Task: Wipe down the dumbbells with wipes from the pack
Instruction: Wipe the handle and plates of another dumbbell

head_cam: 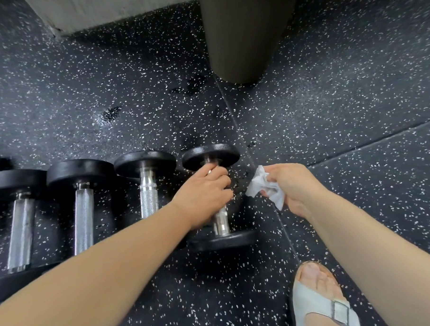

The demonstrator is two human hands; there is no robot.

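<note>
Several dumbbells with black heads and chrome handles lie side by side on the speckled rubber floor. My left hand (205,192) grips the handle of the rightmost dumbbell (220,221), close to its far head. To the right of that dumbbell, my right hand (290,184) holds a crumpled white wipe (261,185) just above the floor, apart from the metal. Three other dumbbells (148,188) lie to the left, untouched. The wipe pack is out of view.
A tall dark bin (240,33) stands on the floor behind the dumbbells. A pale wall base (99,10) runs along the top left. My foot in a grey sandal (321,301) is at the bottom right. Floor mat seams cross the right side.
</note>
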